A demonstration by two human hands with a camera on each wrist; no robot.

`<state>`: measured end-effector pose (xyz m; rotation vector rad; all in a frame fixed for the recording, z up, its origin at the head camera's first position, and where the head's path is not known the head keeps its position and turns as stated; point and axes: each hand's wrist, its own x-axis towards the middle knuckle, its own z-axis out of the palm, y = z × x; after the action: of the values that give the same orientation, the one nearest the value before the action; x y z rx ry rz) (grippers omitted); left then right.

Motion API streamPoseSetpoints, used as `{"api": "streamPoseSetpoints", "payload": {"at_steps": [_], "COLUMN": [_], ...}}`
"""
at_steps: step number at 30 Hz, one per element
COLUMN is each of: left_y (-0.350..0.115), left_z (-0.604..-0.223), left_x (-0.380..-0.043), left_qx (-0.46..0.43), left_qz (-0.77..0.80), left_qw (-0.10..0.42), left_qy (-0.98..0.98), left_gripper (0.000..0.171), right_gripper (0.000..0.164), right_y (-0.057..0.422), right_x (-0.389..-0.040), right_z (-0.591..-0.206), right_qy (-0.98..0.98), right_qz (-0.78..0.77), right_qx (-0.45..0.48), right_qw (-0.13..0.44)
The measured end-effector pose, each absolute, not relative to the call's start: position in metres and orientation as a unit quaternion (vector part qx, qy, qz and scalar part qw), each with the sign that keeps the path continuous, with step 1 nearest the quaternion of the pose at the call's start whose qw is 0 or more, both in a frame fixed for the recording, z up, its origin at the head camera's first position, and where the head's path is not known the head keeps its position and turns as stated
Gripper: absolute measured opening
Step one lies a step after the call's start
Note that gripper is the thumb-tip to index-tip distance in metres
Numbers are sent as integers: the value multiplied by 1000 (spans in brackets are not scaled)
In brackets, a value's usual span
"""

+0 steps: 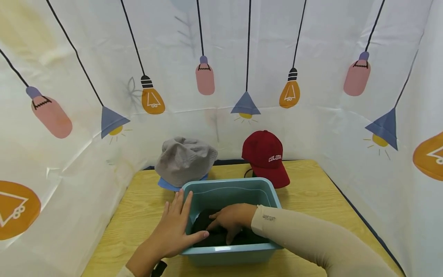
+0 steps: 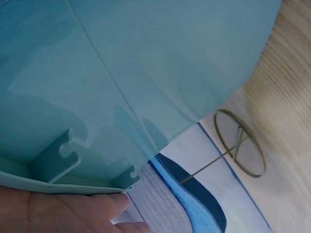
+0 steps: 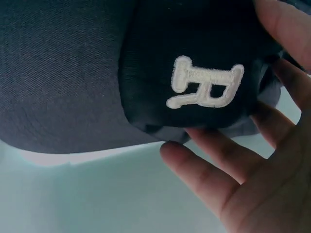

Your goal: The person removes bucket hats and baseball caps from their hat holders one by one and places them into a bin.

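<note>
A light blue plastic bin (image 1: 228, 254) stands in front of me on the table. My left hand (image 1: 171, 229) rests on its left rim with fingers straight and thumb reaching over the inside. Down in the bin, my right hand (image 1: 232, 218) holds a dark baseball cap (image 3: 150, 82) marked with a white letter R (image 3: 209, 82). In the right wrist view its fingertips tuck in at the crown's edge, and the thumb lies on the far side. The cap's grey-toned brim (image 3: 58, 107) points away from that hand. More dark fabric (image 1: 211, 239) fills the bin floor.
Behind the bin, a grey bucket hat (image 1: 185, 159) sits at the left over a blue brim (image 1: 168, 185). A red cap (image 1: 264, 157) is at the right. A wire stand with a ring base (image 2: 240, 143) is near the bin. White printed curtains (image 1: 221, 130) enclose the wooden table (image 1: 304, 192).
</note>
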<state>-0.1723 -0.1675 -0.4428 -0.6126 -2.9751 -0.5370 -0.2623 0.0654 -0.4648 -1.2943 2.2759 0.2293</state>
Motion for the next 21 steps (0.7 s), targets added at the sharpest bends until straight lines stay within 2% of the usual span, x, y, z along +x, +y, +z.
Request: {"api": "streamPoseSetpoints", "payload": {"at_steps": [13, 21], "left_y": [-168, -167], "left_z": [-441, -441], "left_x": [-173, -172], "left_qx": [-200, -195], "left_qz": [-177, -178], "left_qw": [36, 30], "left_qy": [-963, -964], "left_gripper": [120, 120], "right_gripper": [102, 103], "right_y": [59, 57], "right_x": [-262, -256], "right_z": [-476, -484], "right_qy": [845, 845], "right_qz": [63, 91], "right_qx": [-453, -455], "right_qw": [277, 266]}}
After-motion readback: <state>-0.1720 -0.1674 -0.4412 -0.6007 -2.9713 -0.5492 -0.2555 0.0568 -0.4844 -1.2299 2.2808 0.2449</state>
